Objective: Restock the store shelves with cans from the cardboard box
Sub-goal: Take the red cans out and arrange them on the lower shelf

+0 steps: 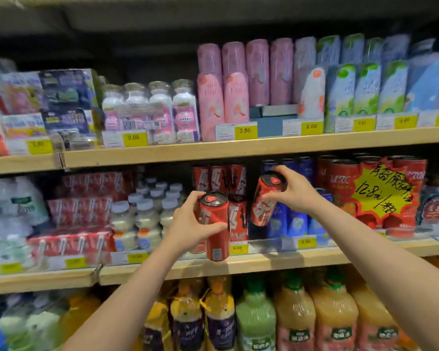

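My left hand [188,224] grips a tall red can [216,229], upright, in front of the middle shelf [264,262]. My right hand [293,191] holds a second red can [265,202] by its top, tilted with its base toward the left, at the gap in the row. Several matching red cans [219,178] stand stacked on that shelf right behind both held cans. The cardboard box is out of sight.
Blue cans [289,221] stand right of the red ones, then red can packs with a yellow price star [380,188]. White bottles [147,211] and red cartons sit to the left. Pink cans fill the top shelf [238,148]; juice bottles [256,317] fill the bottom one.
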`<action>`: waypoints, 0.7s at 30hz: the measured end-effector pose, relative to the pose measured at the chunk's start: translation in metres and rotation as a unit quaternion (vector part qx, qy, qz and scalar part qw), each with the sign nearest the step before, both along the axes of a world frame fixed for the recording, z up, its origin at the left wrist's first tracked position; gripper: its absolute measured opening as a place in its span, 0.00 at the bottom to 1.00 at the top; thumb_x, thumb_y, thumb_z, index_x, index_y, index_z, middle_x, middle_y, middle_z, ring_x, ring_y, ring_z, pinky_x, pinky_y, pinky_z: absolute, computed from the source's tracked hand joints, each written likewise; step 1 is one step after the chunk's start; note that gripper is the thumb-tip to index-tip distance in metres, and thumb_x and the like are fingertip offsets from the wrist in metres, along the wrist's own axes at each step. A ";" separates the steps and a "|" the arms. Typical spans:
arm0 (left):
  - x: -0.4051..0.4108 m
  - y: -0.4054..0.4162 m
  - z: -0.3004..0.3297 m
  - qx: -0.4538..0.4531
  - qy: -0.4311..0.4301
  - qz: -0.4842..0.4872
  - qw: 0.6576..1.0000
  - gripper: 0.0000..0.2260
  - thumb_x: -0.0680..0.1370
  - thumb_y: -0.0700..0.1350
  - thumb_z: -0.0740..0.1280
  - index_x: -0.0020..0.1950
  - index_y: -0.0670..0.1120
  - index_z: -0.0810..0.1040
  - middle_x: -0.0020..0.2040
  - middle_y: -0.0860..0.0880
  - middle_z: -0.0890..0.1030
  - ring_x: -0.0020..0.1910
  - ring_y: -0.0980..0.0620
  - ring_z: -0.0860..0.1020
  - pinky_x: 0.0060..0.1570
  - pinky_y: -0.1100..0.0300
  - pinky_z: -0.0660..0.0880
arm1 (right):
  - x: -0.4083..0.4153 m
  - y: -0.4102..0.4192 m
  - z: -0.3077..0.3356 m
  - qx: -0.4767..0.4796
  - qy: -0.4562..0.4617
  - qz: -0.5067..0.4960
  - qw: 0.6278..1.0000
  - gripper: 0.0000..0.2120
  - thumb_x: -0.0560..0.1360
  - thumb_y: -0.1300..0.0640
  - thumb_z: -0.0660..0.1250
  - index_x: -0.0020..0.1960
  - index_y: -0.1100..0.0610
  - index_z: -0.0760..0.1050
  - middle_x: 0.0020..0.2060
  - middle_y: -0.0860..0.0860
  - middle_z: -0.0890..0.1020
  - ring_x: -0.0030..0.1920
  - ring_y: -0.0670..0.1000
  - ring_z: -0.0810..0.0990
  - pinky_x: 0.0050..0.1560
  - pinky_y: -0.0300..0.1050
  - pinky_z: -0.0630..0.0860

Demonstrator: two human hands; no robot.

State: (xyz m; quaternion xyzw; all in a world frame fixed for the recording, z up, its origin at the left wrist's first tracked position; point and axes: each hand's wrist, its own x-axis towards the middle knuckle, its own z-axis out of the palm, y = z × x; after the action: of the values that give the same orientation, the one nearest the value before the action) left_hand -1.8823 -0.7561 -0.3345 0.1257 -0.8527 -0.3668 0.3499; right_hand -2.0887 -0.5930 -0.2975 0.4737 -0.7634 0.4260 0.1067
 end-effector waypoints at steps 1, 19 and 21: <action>-0.002 0.000 -0.002 -0.002 0.000 -0.004 1.000 0.25 0.63 0.48 0.78 0.56 0.52 0.71 0.50 0.55 0.81 0.49 0.58 0.80 0.52 0.58 0.76 | -0.003 -0.002 -0.001 0.014 -0.001 0.009 1.000 0.31 0.62 0.57 0.78 0.61 0.57 0.71 0.54 0.53 0.79 0.53 0.49 0.77 0.58 0.47 0.74; -0.034 0.000 -0.033 0.000 0.024 0.034 0.999 0.24 0.64 0.47 0.78 0.54 0.59 0.70 0.50 0.62 0.79 0.51 0.63 0.77 0.48 0.68 0.73 | -0.043 -0.043 -0.020 0.299 0.160 -0.052 0.939 0.36 0.70 0.34 0.61 0.72 0.49 0.60 0.70 0.55 0.69 0.71 0.58 0.63 0.69 0.53 0.59; -0.037 0.000 -0.034 0.001 0.022 0.036 0.999 0.25 0.65 0.48 0.78 0.56 0.57 0.71 0.49 0.63 0.78 0.49 0.66 0.77 0.45 0.70 0.71 | -0.041 -0.043 -0.021 0.319 0.179 -0.046 0.930 0.36 0.71 0.35 0.61 0.73 0.51 0.59 0.70 0.55 0.69 0.71 0.56 0.63 0.69 0.51 0.57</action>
State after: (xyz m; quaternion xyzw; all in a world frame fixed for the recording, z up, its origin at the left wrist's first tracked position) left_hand -1.9189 -0.7557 -0.3684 0.1488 -0.8391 -0.3578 0.3817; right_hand -2.1296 -0.6360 -0.3187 0.5153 -0.8483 0.0628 0.1045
